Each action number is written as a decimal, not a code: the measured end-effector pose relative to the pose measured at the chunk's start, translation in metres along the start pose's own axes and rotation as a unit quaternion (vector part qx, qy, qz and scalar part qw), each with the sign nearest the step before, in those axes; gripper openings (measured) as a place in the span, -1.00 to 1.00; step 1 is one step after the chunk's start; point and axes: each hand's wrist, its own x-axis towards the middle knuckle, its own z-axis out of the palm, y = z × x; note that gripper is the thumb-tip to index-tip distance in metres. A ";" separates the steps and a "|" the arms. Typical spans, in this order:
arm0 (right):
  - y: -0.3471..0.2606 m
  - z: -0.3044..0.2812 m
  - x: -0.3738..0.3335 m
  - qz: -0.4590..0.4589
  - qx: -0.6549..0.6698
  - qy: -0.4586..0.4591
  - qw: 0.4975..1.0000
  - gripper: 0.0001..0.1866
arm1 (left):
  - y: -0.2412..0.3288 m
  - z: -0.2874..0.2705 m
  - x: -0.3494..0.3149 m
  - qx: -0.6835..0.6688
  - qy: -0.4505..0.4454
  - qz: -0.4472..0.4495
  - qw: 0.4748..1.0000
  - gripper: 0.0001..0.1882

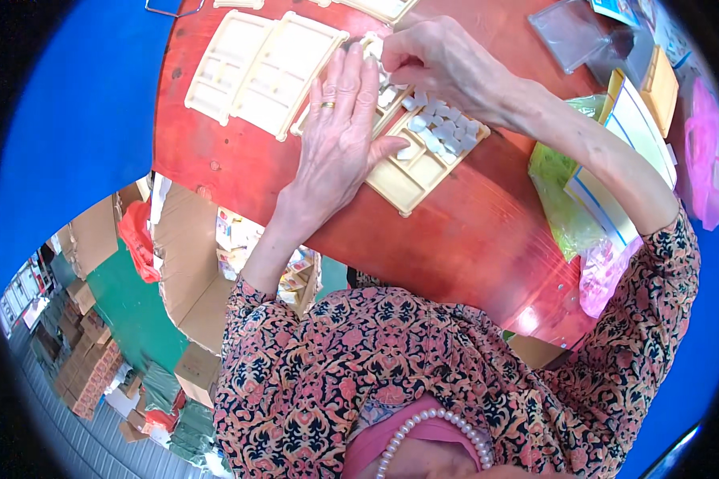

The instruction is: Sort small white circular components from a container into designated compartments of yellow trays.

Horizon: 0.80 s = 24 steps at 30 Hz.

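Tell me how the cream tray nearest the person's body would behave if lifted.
The divided tray looks like moulded plastic, so it is probably fairly stiff and light. Its white pieces are heaped toward one end, so it may tip that way and spill.

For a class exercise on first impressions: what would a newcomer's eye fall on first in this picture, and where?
Probably the glossy red table across the upper middle, where the left hand reaches flat over cream plastic compartment trays and the right hand curls beside it. Next, the small white chunky pieces clustered in the nearest tray, right of the left hand. At the bottom, the white round-beaded necklace stands out.
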 end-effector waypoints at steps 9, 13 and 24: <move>-0.007 -0.012 -0.003 -0.053 -0.055 0.014 0.997 -0.92 | 0.003 0.005 -0.002 0.021 0.010 -0.015 1.000 0.00; 0.004 -0.027 -0.008 0.030 -0.019 0.028 0.999 -0.96 | 0.002 0.006 0.011 0.004 0.023 0.019 1.000 0.01; 0.005 -0.142 0.034 -0.103 -0.263 0.247 0.927 -0.94 | 0.006 0.009 0.018 0.050 -0.081 -0.001 0.995 0.09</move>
